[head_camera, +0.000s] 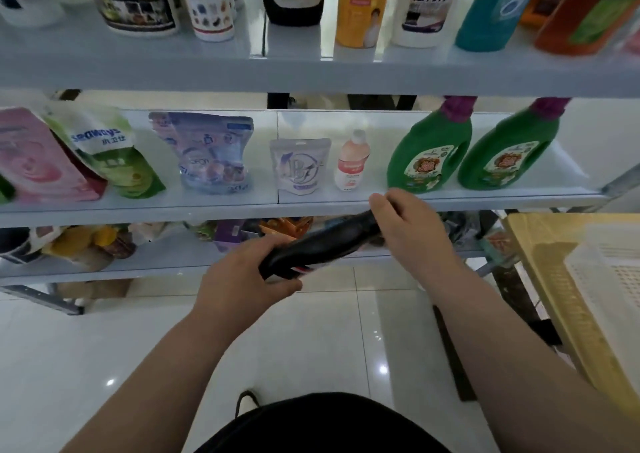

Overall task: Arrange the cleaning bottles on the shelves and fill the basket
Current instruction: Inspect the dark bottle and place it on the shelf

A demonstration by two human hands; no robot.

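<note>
Black bottle [322, 244]: tilted, off the shelves, before front edge of middle shelf [156, 211]. Left hand [242, 279] fingers wrapped round base end; right hand [408, 224] fingers curled round neck end. Right end of middle shelf: two green bottles [429, 154], upright. Yellow basket [540, 262], far right: white basket [609, 272] nested inside.

Middle shelf [207, 208]: pouches [214, 154] left, small bottle [351, 161] centre, two handled jugs [429, 154] right. Upper shelf [311, 74] carries a row of bottles [360, 9]. Stacked baskets [550, 279] stand right of the shelving. The held bottle [322, 244] lies before the middle shelf's edge.
</note>
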